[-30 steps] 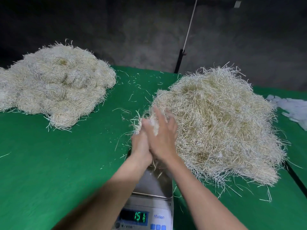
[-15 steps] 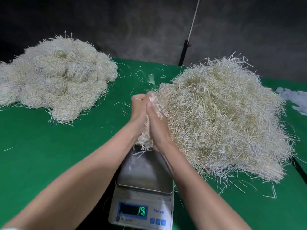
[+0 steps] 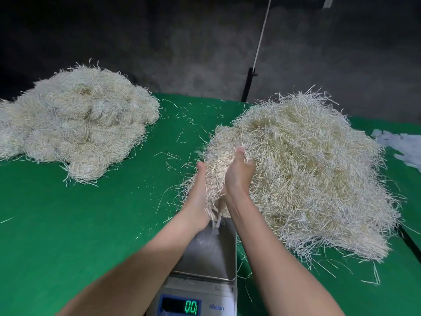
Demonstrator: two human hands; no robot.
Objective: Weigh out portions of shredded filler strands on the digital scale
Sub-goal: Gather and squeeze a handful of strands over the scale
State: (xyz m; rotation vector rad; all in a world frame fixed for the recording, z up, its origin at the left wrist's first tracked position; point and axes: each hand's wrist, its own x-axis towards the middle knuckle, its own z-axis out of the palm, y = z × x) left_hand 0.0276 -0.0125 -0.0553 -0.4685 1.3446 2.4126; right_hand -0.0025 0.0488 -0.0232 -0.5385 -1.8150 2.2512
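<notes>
Transfer step: left hand (image 3: 200, 190) and right hand (image 3: 239, 176) clamp a strand portion (image 3: 215, 176) between the palms, above the far edge of the bare scale pan (image 3: 209, 258). The display (image 3: 190, 307) reads 0.0. Next move, probably: carry it to the bundled heap (image 3: 79, 124) without shedding.

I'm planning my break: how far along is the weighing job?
Done: a pile of rounded clumps sits at left, likely weighed portions. In hand: the left hand and right hand grip a handful of strands over the scale pan; the display reads 0.0. Left: the large loose heap at right, so much remains.
</notes>
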